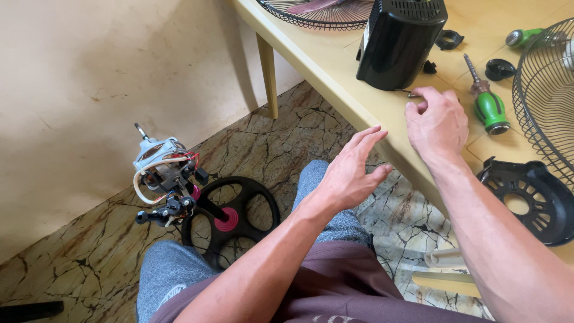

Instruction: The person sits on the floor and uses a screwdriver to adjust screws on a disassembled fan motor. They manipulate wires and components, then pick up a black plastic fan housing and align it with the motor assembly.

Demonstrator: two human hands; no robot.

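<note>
My right hand (436, 122) rests on the yellow table (335, 72), fingertips pinching a small metal screw (414, 94) just in front of a black fan motor cover (399, 40). My left hand (353, 170) hovers open over my knee, near the table edge, holding nothing. A green-handled screwdriver (489, 104) lies to the right of my right hand. On the floor to the left stands a bare fan motor (164, 164) with wires on its stand, above a round black base (230, 218).
Wire fan grilles lie at the table's back (317, 15) and right edge (547, 90). A black round fan housing part (529, 200) sits at the near right. Small black knobs (448, 39) and a second green tool (523, 37) lie behind. Marble-pattern floor below.
</note>
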